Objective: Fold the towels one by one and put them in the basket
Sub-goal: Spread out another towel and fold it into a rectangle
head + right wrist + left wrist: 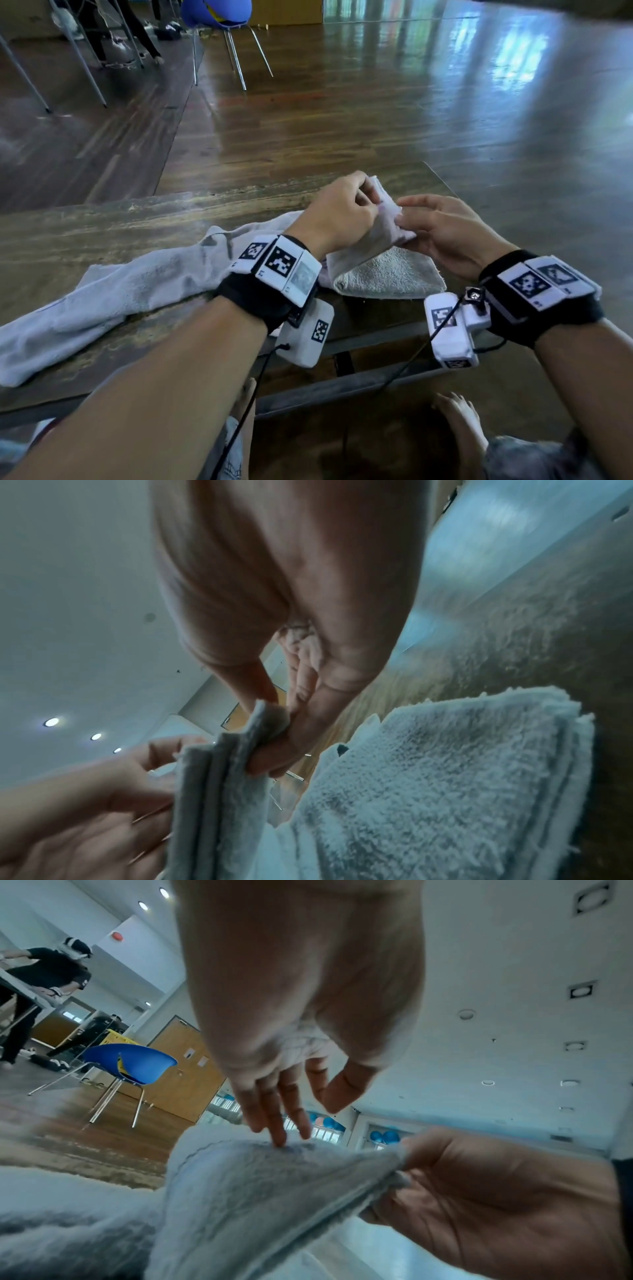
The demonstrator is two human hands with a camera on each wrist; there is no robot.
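Note:
A grey-white towel (383,270) lies partly folded on the low wooden table (137,219), with one end lifted between my hands. My left hand (371,205) grips the raised end from the left, its fingers curled round the cloth. My right hand (402,219) pinches the same end from the right. In the left wrist view the left hand (301,1123) touches the towel (257,1191) with its fingertips. In the right wrist view the right hand (274,723) pinches the layered edge, and the towel's lower part (445,764) rests on the table. No basket is in view.
A second, pale blue-grey towel (120,291) lies crumpled along the table's left side, reaching its near edge. A blue chair (219,13) stands on the wooden floor beyond the table. Another person (51,972) stands far off at the left.

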